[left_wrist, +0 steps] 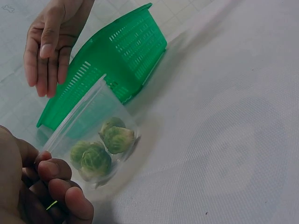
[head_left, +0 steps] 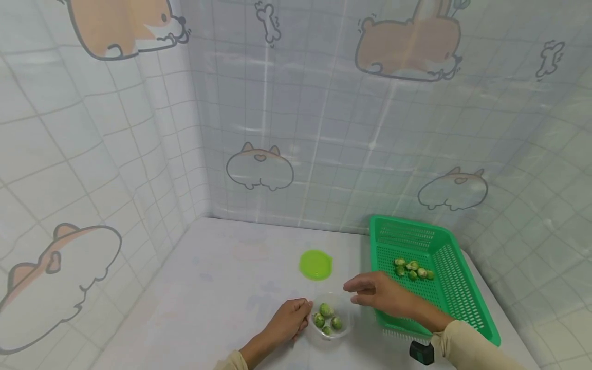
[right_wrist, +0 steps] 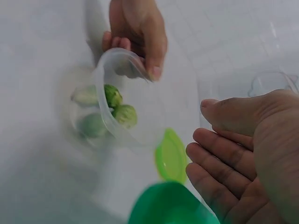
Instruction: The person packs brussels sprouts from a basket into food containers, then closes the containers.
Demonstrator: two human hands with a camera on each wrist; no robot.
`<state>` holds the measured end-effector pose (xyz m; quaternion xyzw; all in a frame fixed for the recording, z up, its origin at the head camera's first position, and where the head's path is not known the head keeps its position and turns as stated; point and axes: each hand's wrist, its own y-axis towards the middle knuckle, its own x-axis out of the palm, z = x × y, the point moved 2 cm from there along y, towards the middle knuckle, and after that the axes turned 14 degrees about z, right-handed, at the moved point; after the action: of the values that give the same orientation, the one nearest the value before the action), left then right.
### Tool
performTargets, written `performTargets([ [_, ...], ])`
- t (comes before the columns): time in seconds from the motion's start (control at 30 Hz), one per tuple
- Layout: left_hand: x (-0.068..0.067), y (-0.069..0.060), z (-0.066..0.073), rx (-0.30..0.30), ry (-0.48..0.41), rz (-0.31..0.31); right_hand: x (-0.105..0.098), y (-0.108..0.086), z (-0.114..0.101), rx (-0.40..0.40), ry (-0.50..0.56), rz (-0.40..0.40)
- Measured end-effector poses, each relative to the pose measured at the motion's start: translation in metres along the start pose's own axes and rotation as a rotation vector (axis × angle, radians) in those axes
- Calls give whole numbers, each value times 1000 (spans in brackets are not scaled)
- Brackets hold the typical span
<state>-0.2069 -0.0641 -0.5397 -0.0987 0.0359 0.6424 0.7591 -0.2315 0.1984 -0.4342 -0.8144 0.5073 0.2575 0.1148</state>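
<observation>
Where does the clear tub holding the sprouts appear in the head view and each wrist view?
Head: the clear tub is low, just right of centre, its rim held by the left hand.
Left wrist: the clear tub is in the left half, around mid-height.
Right wrist: the clear tub is left of centre, slightly high.
Shared landmark: the green basket, also upper left in left wrist, bottom edge in right wrist.

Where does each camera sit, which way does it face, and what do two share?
Head: on the person's head, facing forward and down at the clear plastic container of Brussels sprouts, green basket and lime-green lid; left hand and right hand show.
Left wrist: worn there, facing the container's side, basket behind; left hand near, right hand beyond.
Right wrist: worn there, facing the container's opening, lid beside; right hand near, left hand beyond.
Both wrist views share the container, sprouts and hands.
</observation>
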Motion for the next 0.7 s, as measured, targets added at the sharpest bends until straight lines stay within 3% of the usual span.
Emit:
performTargets([
  [0.43, 0, 0, 0, -8, 1, 1, -37, -11, 6, 27, -90, 155],
  [0.7, 0, 0, 1, -10, -6, -2, -59, -15, 25, 52, -130, 248],
])
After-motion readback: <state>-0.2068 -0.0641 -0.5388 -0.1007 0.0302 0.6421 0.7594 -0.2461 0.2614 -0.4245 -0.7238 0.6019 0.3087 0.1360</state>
